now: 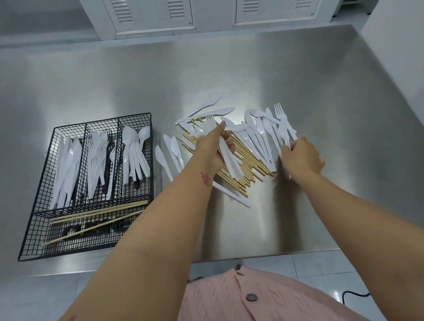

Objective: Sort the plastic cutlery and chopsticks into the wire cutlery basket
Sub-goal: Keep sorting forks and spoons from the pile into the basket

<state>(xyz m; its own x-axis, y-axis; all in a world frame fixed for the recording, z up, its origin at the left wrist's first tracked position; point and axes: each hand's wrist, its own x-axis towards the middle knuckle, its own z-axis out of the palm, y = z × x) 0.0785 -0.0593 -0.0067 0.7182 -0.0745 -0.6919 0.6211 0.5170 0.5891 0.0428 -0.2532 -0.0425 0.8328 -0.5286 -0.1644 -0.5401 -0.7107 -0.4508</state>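
With the left hand (214,147) closed on a bunch of forks (227,156) over the chopsticks (247,161) and the right hand (302,156) pinching a fork (281,124) from the pile, align handles before dropping into the basket (87,183) at left, middle compartment.
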